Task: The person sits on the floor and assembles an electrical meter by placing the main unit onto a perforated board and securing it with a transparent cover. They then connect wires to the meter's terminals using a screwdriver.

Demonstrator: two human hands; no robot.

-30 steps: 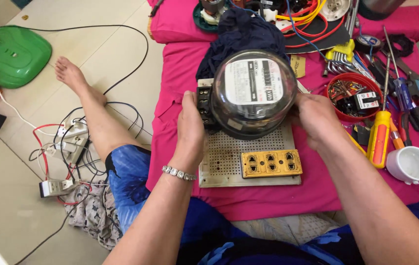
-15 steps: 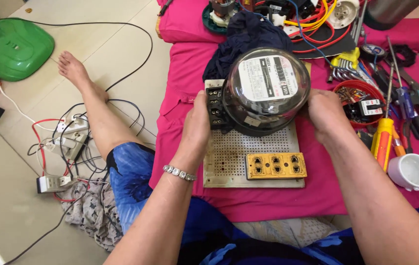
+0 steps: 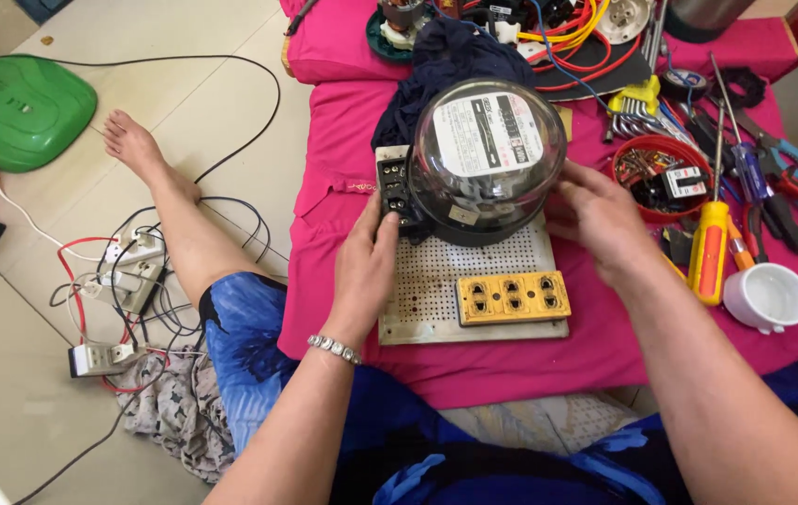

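At the far left of the frame a green plastic piece (image 3: pixel 20 108) lay on the floor, with a tangle of cables and adapters (image 3: pixel 114 290) lower down. Toward the centre, the left hand (image 3: pixel 366 266) curled loosely against the black terminal block (image 3: pixel 399 196) of the electric meter (image 3: pixel 488 159). The meter sat on the upper part of the perforated board (image 3: pixel 436 285), its glass dome and dial tilted up toward the camera, terminal block pointing left. Half a second before, it lay lower and less upright. A yellow socket strip (image 3: pixel 513 296) crossed the board's lower right. The right hand (image 3: pixel 595 220) cupped the dome's right side, fingers spread. Tools crowded the right: a red bowl (image 3: pixel 661 173), a yellow-handled screwdriver (image 3: pixel 709 248), a white cup (image 3: pixel 768 296). Free pink cloth (image 3: pixel 333 187) remained left of the board.
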